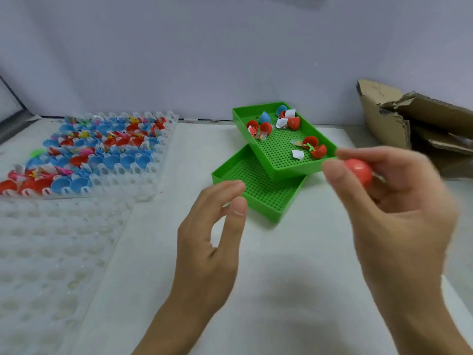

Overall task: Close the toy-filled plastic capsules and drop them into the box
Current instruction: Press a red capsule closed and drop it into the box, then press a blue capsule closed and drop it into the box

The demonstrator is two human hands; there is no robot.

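Nearest, a person's two bare forearms reach forward over a white table (281, 252). The left hand (212, 226) hangs empty, its fingers loosely relaxed and apart. The right hand (391, 198), blurred, pinches a red capsule (358, 171) between thumb and fingertips, lifted above the table just right of the trays. The capsule looks shut, though blur hides its seam. It appears a light, smooth, rigid plastic ball, likely slippery, so holding it across its widest part seems safest.

Behind the hands, an upper green tray (297, 170) rests askew on a lower green tray (271, 216); the upper one holds open red and blue capsules with small toys and paper slips. Far left, a clear rack (133, 172) carries many more filled halves. Far right stands the cardboard box (384, 124), flaps open, well apart from the capsule.
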